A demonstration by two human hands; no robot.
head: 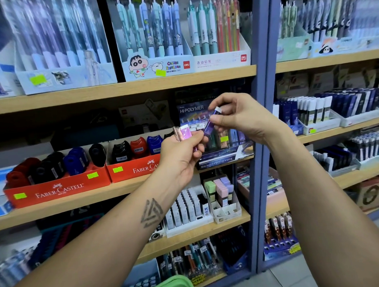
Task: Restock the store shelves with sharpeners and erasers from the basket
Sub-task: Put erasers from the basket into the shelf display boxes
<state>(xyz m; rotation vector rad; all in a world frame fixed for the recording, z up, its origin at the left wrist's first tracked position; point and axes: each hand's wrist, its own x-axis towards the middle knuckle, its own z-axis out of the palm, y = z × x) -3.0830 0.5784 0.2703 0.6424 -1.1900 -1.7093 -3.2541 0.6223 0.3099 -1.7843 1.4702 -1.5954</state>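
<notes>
My left hand (181, 156) grips slim erasers (184, 132), one with a pink sleeve and one with a rose-gold sleeve, in front of the middle shelf. My right hand (237, 118) pinches a slim purple eraser (211, 121) with a white tip, tilted, just right of the left hand. Both hands hover before the dark Hi-Polymer eraser display box (216, 146), which holds several slim erasers. Two red Faber-Castell boxes (59, 188) of sharpeners stand to the left on the same shelf. The green basket (174, 285) shows at the bottom edge.
Pen displays (154, 37) fill the top shelf. White and pastel erasers in trays (220, 198) sit on the shelf below the hands. A blue-grey upright post (263, 119) separates this shelving bay from the one on the right.
</notes>
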